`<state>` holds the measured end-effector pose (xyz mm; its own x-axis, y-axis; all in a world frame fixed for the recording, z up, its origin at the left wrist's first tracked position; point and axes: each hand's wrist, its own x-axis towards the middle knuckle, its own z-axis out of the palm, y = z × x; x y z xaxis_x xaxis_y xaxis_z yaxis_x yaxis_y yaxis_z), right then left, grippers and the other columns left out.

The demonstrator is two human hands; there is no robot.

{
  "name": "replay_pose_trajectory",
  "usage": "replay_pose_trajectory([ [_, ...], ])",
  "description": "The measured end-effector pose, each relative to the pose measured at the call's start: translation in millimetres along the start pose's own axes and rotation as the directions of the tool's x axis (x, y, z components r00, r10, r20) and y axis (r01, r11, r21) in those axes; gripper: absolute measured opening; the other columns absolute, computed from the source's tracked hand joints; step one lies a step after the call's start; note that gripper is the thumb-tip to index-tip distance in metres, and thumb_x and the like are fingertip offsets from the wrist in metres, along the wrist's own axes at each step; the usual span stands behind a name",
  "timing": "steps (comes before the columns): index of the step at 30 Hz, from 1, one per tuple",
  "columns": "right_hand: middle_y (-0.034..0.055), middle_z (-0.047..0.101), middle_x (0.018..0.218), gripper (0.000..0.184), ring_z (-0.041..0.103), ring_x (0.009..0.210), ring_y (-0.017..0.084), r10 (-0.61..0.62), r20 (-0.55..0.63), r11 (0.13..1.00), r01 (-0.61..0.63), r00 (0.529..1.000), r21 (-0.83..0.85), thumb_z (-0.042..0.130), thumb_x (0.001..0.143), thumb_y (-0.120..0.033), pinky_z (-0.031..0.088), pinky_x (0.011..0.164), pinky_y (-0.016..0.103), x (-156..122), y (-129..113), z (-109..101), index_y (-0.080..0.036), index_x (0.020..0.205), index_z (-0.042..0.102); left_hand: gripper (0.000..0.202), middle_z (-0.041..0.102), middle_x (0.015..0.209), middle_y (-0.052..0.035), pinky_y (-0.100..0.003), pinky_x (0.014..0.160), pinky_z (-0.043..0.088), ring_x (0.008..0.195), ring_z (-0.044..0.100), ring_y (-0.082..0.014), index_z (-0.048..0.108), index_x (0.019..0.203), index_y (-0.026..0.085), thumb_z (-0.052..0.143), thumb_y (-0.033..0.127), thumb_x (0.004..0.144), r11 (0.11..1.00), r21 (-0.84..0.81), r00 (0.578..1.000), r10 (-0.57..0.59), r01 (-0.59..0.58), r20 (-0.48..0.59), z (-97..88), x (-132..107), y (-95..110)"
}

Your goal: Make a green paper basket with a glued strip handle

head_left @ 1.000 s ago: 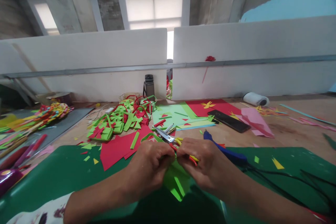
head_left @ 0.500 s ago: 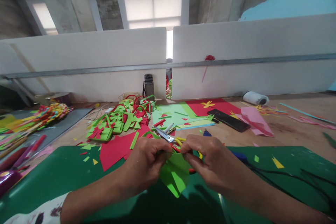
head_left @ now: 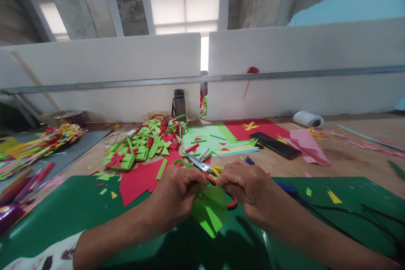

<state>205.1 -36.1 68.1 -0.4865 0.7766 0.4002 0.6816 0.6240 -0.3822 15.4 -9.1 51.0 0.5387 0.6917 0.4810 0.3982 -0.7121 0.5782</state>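
Observation:
My left hand (head_left: 182, 190) pinches the upper left edge of a folded piece of light green paper (head_left: 210, 213). At its upper right edge, my right hand (head_left: 243, 183) grips the same paper between thumb and bent fingers. The paper hangs down between both hands, with slanting folds and a point at the bottom. Just behind it lies a pair of scissors (head_left: 199, 163) with silver blades and red handles, partly covered by my hands. Something yellow (head_left: 217, 169), perhaps another handle, shows beside them.
A green cutting mat (head_left: 104, 211) lies below my hands, with paper scraps on it. Beyond are a heap of green and red paper pieces (head_left: 142, 143), red paper (head_left: 139, 181), a bottle (head_left: 179, 103) and a phone (head_left: 275, 145). Black cables (head_left: 335, 208) cross the right side.
My right hand's fingers have shifted slightly, and more of the red scissor handle shows beneath them. Both hands keep hold of the green paper.

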Motion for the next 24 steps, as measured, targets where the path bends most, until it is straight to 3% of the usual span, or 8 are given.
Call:
replay_pose_trajectory([
  [7,0.0012,0.059,0.068,0.019,0.051,0.064,0.015,0.082,-0.055,0.996,-0.083,0.995,-0.017,0.042,0.085,-0.015,0.037,0.060,0.027,1.8,-0.5,-10.2,-0.019,0.074,0.057,0.019,0.059,0.058,-0.0008,-0.015,0.046,0.037,0.052,0.051,-0.0089,0.062,0.066,0.013,0.048,0.012,0.078,0.995,-0.035,0.995,-0.096,0.095,-0.015,-0.8,4.0,-2.5],
  [10,0.0012,0.062,0.073,0.009,0.053,0.069,0.015,0.103,-0.086,0.995,-0.104,0.991,-0.007,0.052,0.083,-0.020,0.039,0.064,0.028,4.1,-1.5,-8.2,-0.019,0.076,0.058,0.017,0.059,0.057,-0.0004,-0.015,0.045,0.036,0.051,0.050,-0.0082,0.064,0.067,0.013,0.050,0.013,0.077,0.993,-0.055,0.994,-0.108,0.107,-0.021,-0.3,3.9,-1.3],
  [12,0.0020,0.061,0.075,0.008,0.053,0.073,0.016,0.054,-0.087,0.998,-0.057,0.995,-0.026,0.054,0.081,-0.017,0.039,0.066,0.029,4.4,-1.1,-2.4,-0.018,0.074,0.058,0.018,0.059,0.056,-0.0004,-0.016,0.045,0.036,0.050,0.050,-0.0082,0.065,0.067,0.012,0.050,0.011,0.077,0.994,-0.066,0.995,-0.090,0.088,-0.031,1.2,3.2,-0.2],
  [16,0.0049,0.057,0.070,0.023,0.050,0.068,0.016,-0.045,-0.070,0.995,0.039,0.997,-0.097,0.040,0.085,-0.009,0.039,0.061,0.029,2.6,2.3,12.9,-0.016,0.068,0.054,0.021,0.065,0.062,-0.0013,-0.016,0.049,0.039,0.054,0.055,-0.0090,0.069,0.074,0.014,0.049,0.009,0.077,0.988,-0.144,0.998,-0.060,0.057,-0.018,7.9,1.2,0.7],
  [19,0.0072,0.057,0.069,0.024,0.050,0.067,0.018,-0.101,-0.110,0.984,0.083,0.989,-0.154,0.037,0.085,-0.008,0.038,0.059,0.030,0.8,5.5,22.5,-0.015,0.069,0.054,0.022,0.068,0.069,-0.0013,-0.016,0.053,0.042,0.061,0.059,-0.0098,0.071,0.080,0.016,0.049,0.011,0.079,0.978,-0.206,0.999,-0.044,0.044,0.007,12.8,0.3,1.1],
  [24,0.0077,0.055,0.066,0.024,0.047,0.063,0.018,-0.180,-0.174,0.968,0.143,0.968,-0.206,0.036,0.084,-0.009,0.036,0.057,0.030,-0.8,6.4,26.2,-0.015,0.068,0.051,0.023,0.060,0.057,0.0005,-0.016,0.047,0.035,0.051,0.051,-0.0075,0.067,0.069,0.013,0.046,0.004,0.072,0.995,-0.092,0.999,-0.044,0.046,0.026,10.1,-0.5,2.5],
])
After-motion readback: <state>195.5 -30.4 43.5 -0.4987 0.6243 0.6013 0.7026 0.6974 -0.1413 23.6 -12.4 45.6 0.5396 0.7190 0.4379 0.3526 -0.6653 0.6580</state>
